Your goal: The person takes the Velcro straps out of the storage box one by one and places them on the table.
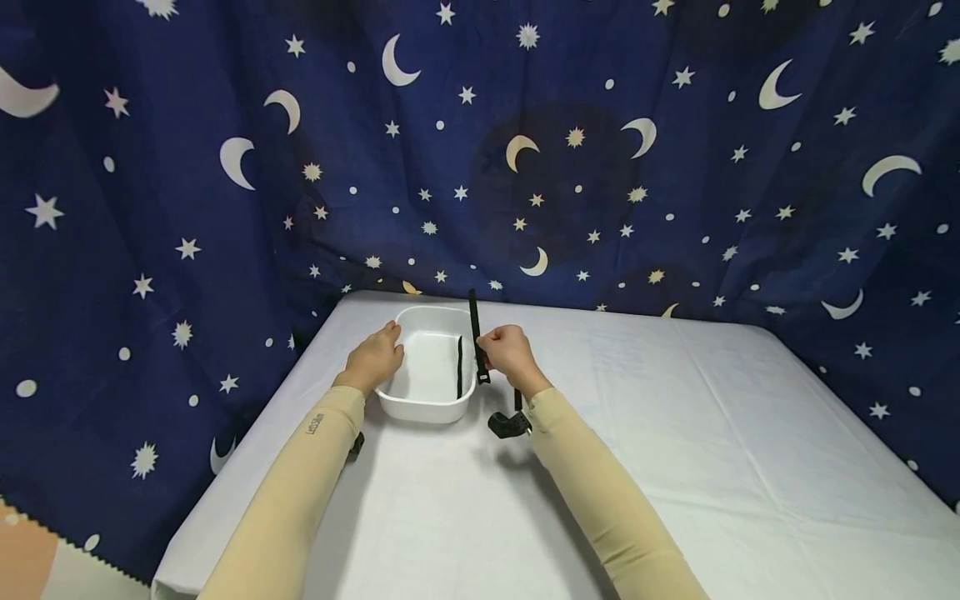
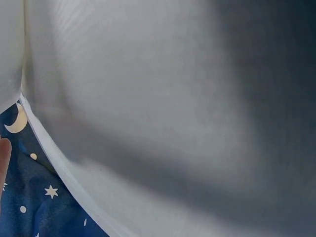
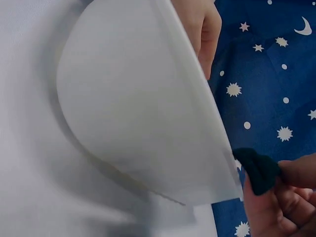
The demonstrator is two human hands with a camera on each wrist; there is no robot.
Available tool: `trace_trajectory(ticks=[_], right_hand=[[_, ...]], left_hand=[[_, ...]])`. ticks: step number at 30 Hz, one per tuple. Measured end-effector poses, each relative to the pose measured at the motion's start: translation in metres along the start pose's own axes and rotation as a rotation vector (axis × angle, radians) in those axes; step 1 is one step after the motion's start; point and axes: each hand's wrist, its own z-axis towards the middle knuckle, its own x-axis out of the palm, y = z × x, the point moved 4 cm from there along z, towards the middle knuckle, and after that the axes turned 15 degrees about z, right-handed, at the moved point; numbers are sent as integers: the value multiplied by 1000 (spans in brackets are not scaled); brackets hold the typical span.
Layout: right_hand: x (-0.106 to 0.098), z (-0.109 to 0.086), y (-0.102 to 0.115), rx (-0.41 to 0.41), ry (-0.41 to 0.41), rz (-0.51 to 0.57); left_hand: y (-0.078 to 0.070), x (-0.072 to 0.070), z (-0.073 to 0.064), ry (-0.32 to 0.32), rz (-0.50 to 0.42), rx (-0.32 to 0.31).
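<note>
A white rounded-square basin [image 1: 423, 411] stands on the table. My left hand [image 1: 372, 358] holds its left rim, with the thumb towards the inside. In the left wrist view only one fingertip [image 2: 4, 153] shows, at the left edge. At the right rim my right hand [image 1: 512, 357] pinches a long black strap [image 1: 475, 321] between thumb and fingers. The strap stands nearly upright and its lower end has a small slot. In the right wrist view it appears as a folded dark fabric piece [image 3: 259, 170]. A second black strap [image 1: 460, 367] lies inside the basin along its right side.
A white cloth [image 1: 675, 433] with faint creases covers the table. Behind it hangs a dark blue curtain [image 1: 480, 150] with moons and stars. A black wrist camera [image 1: 510, 425] sits below my right wrist, and part of another dark device [image 1: 356, 448] shows beside my left sleeve.
</note>
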Motion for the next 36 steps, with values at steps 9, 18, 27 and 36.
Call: trace_trajectory(ticks=[9, 18, 27, 36], right_hand=[[-21, -1, -13, -4, -41, -20], [-44, -2, -26, 28, -73, -44], [-65, -7, -39, 84, -94, -82], [-89, -8, -49, 91, -136, -141]], left_hand=[[-1, 2, 0, 4, 10, 8], [0, 2, 1, -7, 3, 6], [0, -1, 0, 9, -3, 17], [-1, -4, -1, 0, -6, 11]])
